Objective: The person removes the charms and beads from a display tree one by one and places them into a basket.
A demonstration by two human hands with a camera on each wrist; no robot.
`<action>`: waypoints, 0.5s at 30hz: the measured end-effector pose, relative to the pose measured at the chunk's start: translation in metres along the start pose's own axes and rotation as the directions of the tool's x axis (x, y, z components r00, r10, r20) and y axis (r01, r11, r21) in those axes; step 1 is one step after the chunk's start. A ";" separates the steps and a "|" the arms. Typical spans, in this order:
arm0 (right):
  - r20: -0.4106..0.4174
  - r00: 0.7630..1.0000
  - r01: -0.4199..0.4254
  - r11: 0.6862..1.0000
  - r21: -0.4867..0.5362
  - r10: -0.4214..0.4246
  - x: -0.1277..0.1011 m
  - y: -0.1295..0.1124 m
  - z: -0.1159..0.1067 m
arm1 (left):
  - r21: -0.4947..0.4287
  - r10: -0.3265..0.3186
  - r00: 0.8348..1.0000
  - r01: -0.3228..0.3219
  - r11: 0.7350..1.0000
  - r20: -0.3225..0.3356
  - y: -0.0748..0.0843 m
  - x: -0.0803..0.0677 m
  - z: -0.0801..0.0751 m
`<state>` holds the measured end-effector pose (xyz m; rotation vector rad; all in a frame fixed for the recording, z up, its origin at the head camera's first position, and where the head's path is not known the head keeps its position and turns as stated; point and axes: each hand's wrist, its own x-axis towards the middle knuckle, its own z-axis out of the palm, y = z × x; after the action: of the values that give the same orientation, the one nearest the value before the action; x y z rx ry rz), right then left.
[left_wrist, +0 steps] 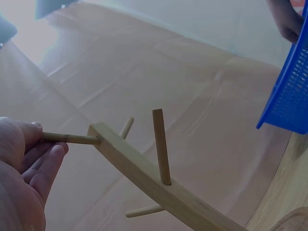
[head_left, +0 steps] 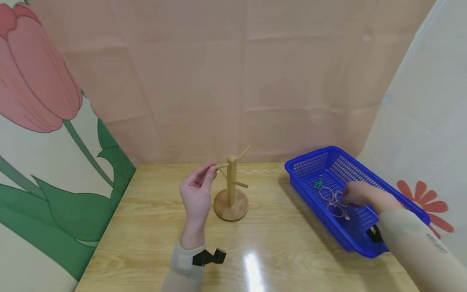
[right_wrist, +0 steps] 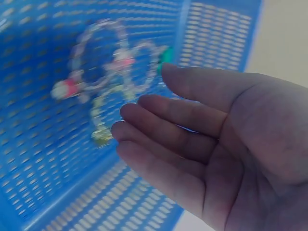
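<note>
A small wooden peg stand (head_left: 231, 190) rises from a round base on the table. My left hand (head_left: 198, 188) pinches the tip of its upper left peg (left_wrist: 71, 139) between thumb and fingers. My right hand (head_left: 355, 194) hovers inside the blue mesh basket (head_left: 365, 170), fingers loosely extended (right_wrist: 159, 139) and holding nothing. Just under its fingertips lie several beaded bracelets (right_wrist: 103, 91), clear beads with pink and green charms (head_left: 333, 200).
The light wooden table (head_left: 157, 227) backs onto a pink cloth wall; a tulip-print panel stands at the left. The basket sits at the table's right edge. Bare tabletop lies between stand and basket.
</note>
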<state>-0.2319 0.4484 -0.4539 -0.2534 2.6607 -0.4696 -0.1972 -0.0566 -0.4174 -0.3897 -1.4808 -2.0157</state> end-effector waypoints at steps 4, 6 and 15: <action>-0.107 0.992 0.059 0.997 -0.050 -0.064 -0.001 -0.010 -0.013 | 0.003 -0.001 1.000 0.001 1.000 -0.002 -0.001 -0.001 0.000; -0.179 0.981 0.066 0.995 -0.074 -0.078 -0.002 -0.019 -0.020 | 0.003 -0.001 1.000 0.001 1.000 -0.003 -0.001 -0.001 0.000; -0.457 0.888 0.086 0.995 0.041 -0.057 -0.013 -0.099 -0.027 | 0.005 -0.017 1.000 0.017 1.000 -0.002 -0.001 -0.002 -0.001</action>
<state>-0.2220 0.3678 -0.3899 -0.2483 3.0953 -0.7073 -0.1965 -0.0567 -0.4198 -0.3747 -1.4928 -2.0244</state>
